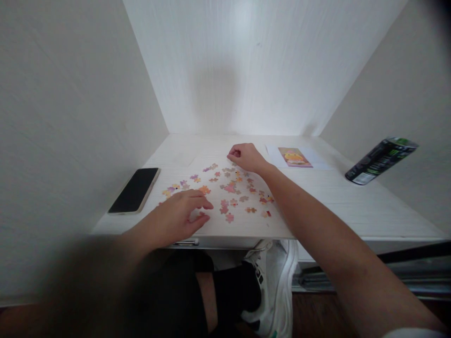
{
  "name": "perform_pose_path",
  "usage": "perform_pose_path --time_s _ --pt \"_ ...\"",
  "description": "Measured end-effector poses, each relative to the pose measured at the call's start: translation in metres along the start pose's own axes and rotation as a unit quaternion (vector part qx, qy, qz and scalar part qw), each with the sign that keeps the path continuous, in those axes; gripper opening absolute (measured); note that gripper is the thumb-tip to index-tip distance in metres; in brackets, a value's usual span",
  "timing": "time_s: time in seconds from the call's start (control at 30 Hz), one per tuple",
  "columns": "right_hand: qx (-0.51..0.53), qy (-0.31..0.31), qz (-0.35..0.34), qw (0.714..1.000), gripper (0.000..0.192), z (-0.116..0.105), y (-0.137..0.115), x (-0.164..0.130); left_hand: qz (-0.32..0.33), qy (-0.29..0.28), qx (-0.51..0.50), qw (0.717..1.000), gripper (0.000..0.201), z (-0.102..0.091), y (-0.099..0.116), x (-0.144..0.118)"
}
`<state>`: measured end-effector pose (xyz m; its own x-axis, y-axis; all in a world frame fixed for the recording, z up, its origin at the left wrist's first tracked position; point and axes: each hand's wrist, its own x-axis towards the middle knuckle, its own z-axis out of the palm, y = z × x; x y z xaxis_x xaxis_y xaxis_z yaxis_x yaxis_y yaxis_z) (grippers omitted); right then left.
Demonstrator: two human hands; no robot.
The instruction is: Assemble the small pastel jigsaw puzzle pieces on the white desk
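Observation:
Several small jigsaw puzzle pieces in pink, orange, yellow and purple lie spread over the middle of the white desk. My left hand rests low at their near left side, thumb and fingers apart, with a few pieces showing beside and under it. At the far edge of the spread, my right hand is curled with fingertips drawn together, close to the desk surface. Whatever those fingertips may hold is hidden. A printed picture card with a yellow figure lies to the right of this hand.
A dark-screened phone lies at the desk's left side. Toward the right stands a black and green can. White paper lies around the card. Panels enclose the desk on three sides. A drawer handle is below its front edge.

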<state>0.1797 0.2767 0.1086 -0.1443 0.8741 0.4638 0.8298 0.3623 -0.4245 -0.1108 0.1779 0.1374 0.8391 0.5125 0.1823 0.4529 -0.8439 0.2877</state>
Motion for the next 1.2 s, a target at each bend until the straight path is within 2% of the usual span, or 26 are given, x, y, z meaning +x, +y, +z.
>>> perform_pose_path --time_s 0.13,0.27,0.5,0.6,0.73,0.87,1.03,1.2 --pt "-0.001 0.019 -0.001 1.0 0.019 -0.004 0.002 0.001 0.051 0.035 -0.012 0.998 0.022 0.021 0.024 0.002" --pt "0.002 0.043 0.002 0.999 0.018 -0.006 0.011 0.003 0.109 0.055 -0.008 0.992 0.021 0.042 0.033 0.002" --pt "0.003 0.051 0.004 0.999 0.018 -0.003 0.015 0.004 0.097 0.088 0.011 0.991 0.016 0.051 0.028 0.0" --pt "-0.001 0.05 0.014 0.999 0.018 -0.003 0.013 0.004 0.099 0.114 0.016 0.988 0.015 0.055 0.036 0.002" --pt "0.003 0.055 0.021 0.998 0.018 -0.002 0.012 0.004 0.093 0.093 0.011 0.991 0.014 0.064 0.061 0.021" --pt "0.008 0.06 0.022 0.998 0.018 -0.001 0.015 0.003 0.072 0.065 0.018 0.995 0.016 0.073 0.083 0.058" --pt "0.004 0.071 0.044 0.997 0.018 -0.001 0.022 0.002 0.059 0.063 0.002 0.996 0.017 0.08 0.085 0.092" --pt "0.006 0.082 0.042 0.996 0.019 -0.001 0.023 0.004 0.08 0.068 -0.057 0.993 0.023 0.084 0.082 0.087"
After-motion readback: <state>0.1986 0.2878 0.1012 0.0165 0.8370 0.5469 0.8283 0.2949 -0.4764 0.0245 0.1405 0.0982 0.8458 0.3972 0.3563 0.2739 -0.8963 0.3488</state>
